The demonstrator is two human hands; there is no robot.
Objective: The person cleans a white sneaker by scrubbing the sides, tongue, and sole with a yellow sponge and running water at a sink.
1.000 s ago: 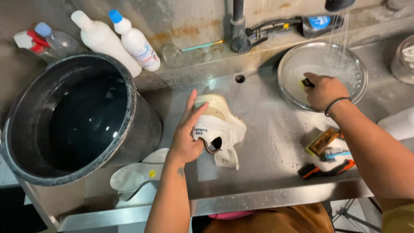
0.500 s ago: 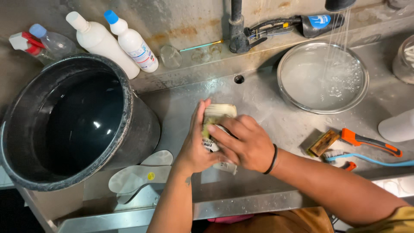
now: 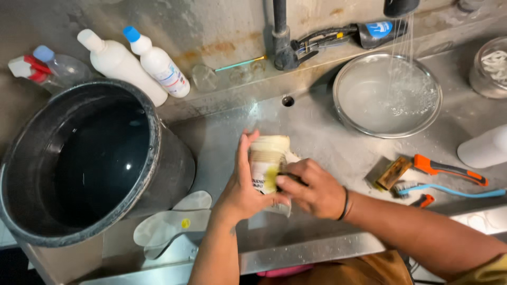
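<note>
— Left hand (image 3: 244,186) first? Fingers (image 3: 244,150) curled round a pale shoe (image 3: 268,158), thumb across the sole side, gripping firmly.

— And the right hand (image 3: 316,189)? Fingers (image 3: 288,182) closed on something small and dark, pressed against the shoe's side; likely a brush, but mostly hidden, so cannot tell for sure.

— Where exactly? Shoe held just above the wet steel bench (image 3: 327,148), near the middle of its front edge, toe pointing toward the back wall.

— Handling? Probably light, soft in the upper, stiffer at the sole. Wet and soapy, so likely slippery; best held round the middle, as now, thumb braced on the sole.

— Round about? Two insoles (image 3: 171,224) flat at the front edge, beside a big black bucket (image 3: 158,174) of dark water at the left end. Glass bowl (image 3: 388,95) under running water toward the back right corner. Wooden brush (image 3: 393,172), orange-handled tool (image 3: 449,170) and blue toothbrush (image 3: 454,191) lying to the right. White bottles (image 3: 137,66) and spray bottle (image 3: 47,66) along the back ledge.
</note>
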